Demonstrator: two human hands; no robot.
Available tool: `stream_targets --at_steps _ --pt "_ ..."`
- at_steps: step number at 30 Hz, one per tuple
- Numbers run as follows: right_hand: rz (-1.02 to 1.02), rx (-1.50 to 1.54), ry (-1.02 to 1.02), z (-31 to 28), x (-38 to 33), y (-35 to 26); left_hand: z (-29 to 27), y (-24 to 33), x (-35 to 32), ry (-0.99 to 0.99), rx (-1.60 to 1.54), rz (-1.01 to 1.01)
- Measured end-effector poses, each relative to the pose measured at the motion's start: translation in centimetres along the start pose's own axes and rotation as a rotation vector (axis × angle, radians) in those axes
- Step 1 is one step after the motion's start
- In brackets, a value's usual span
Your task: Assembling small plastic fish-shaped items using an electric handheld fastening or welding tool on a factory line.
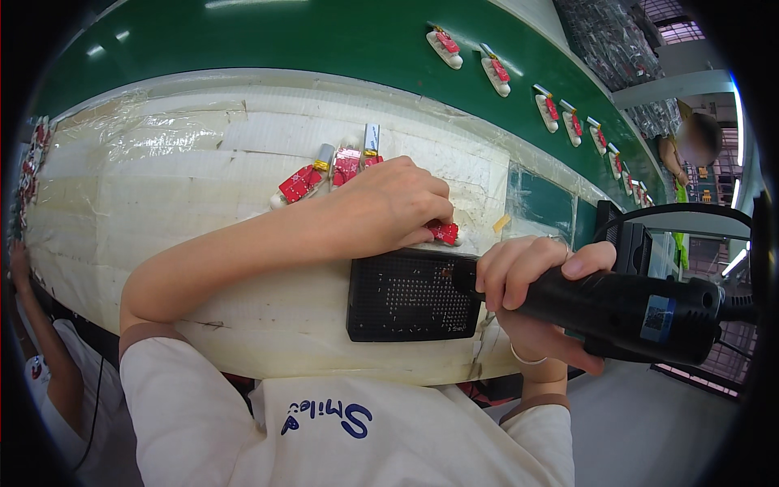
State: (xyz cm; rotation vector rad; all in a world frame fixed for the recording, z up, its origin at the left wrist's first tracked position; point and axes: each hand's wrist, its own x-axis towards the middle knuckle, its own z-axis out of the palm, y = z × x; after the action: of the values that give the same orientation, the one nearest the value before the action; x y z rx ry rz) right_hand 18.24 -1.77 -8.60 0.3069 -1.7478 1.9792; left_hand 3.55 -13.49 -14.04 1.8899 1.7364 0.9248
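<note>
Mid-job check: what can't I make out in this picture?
All in the head view:
Red part: partly hidden by the left hand.
Front of the black tool: partly covered by the right hand.
Tiny pieces on the black tray: too small to identify.
Person at left: cut off by the picture's dark rim.

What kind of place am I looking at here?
Probably a factory assembly line: small red-and-silver units sit spaced along a long green surface, and the right hand grips what looks like a black power tool by a black tray dotted with small bright pieces.
</note>
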Motion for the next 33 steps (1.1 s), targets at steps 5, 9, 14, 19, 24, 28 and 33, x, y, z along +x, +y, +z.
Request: stream_targets --at_steps 5,9,14,19,24,28,33 --pt "-0.193 0.017 -0.085 -0.7 1.7 -1.2 -0.1 -0.1 0.4 0.038 -0.107 -0.052" --pt "-0.132 0.102 0.008 -1.3 2.2 -1.0 0.3 -0.3 0.2 0.074 -0.113 -0.034" --pt "-0.12 0.107 -0.027 -2.6 2.2 1.2 0.3 -0.4 0.2 0.058 -0.139 -0.038" --pt "-0.12 -0.018 -0.037 -2.5 2.4 1.6 0.3 -0.4 0.2 0.06 -0.132 -0.036" --pt "-0.126 -0.025 -0.022 -2.5 2.5 1.8 0.0 -0.1 0.5 0.038 -0.037 -0.043" --pt "-0.122 -0.064 0.031 -2.0 2.4 0.8 -0.1 0.8 0.2 0.063 0.14 -0.002" --pt "-0.238 -0.031 0.074 -3.5 1.9 0.5 -0.5 1.0 -3.2 0.282 0.493 -0.088"
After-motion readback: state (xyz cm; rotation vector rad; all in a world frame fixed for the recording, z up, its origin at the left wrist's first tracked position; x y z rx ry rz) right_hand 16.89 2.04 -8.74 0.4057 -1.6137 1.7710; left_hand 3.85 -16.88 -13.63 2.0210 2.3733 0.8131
